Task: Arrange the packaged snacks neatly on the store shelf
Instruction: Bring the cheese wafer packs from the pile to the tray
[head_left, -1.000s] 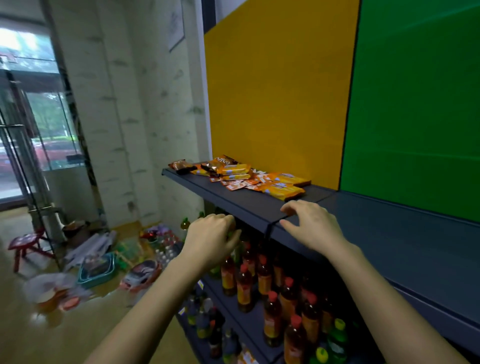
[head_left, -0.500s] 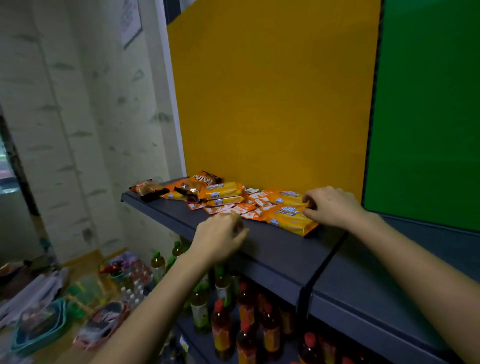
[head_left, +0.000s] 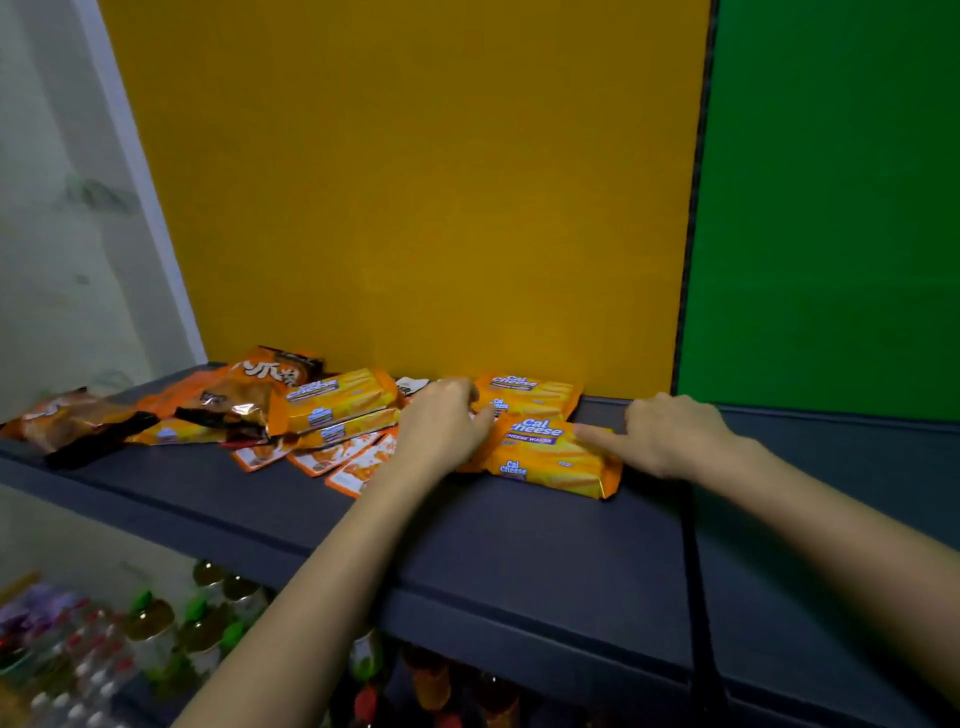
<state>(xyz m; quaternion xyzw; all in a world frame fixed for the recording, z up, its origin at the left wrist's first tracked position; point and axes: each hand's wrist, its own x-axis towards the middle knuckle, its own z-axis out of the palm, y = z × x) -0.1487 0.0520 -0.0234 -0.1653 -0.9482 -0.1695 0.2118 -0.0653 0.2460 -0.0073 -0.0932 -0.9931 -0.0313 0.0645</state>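
A yellow Cal Cheese wafer pack (head_left: 556, 460) lies flat on the dark grey shelf (head_left: 519, 551). My left hand (head_left: 441, 428) curls over its left end and grips it. The index finger of my right hand (head_left: 670, 434) touches the pack's right side; that hand holds nothing. A second Cal Cheese pack (head_left: 530, 389) lies just behind, against the yellow back panel. Further left are two stacked Cal Cheese packs (head_left: 337, 402), several small orange sachets (head_left: 332, 457) and dark orange snack bags (head_left: 244, 402), all in a loose heap.
One more orange bag (head_left: 67, 421) lies near the shelf's left end. A green panel (head_left: 831, 208) backs the shelf section to the right, beyond a black divider (head_left: 691, 509). Bottled drinks (head_left: 156, 629) stand on the lower shelf and floor.
The view has moved closer to the shelf. My left hand rose from the shelf's front edge to the front pack's left end. My right hand slid from the rear pack to the front pack's right side.
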